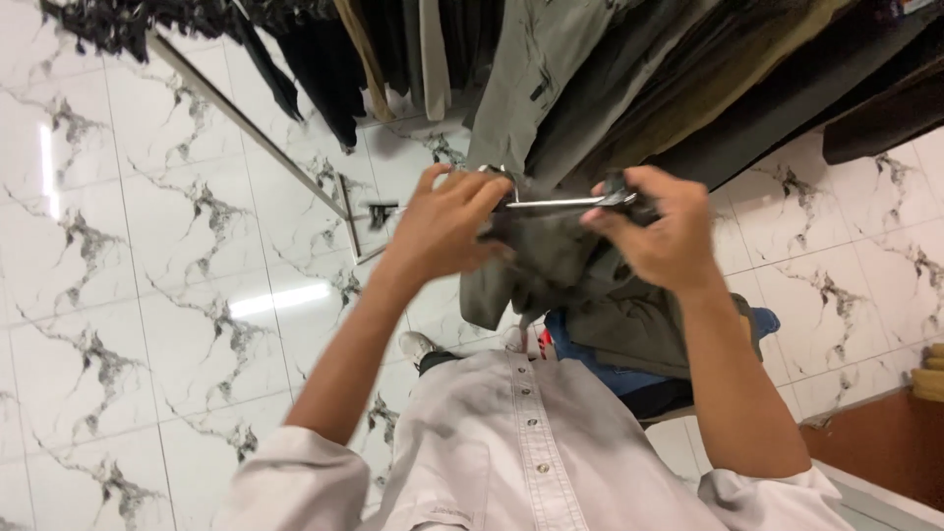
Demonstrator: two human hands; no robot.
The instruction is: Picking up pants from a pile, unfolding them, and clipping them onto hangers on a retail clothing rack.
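Observation:
Both my hands hold a metal clip hanger (551,204) with a dark grey-green garment (580,285) hanging from it. My left hand (447,224) grips the hanger's left end and the cloth there. My right hand (659,228) pinches the black clip at the right end. The garment droops in folds down toward my pale grey buttoned shirt (521,452).
A rail of hanging trousers (629,69) in grey, olive and black fills the top. A metal rack bar (246,118) slants across the white marble-pattern tile floor (147,295). A brown surface (885,442) lies at the lower right.

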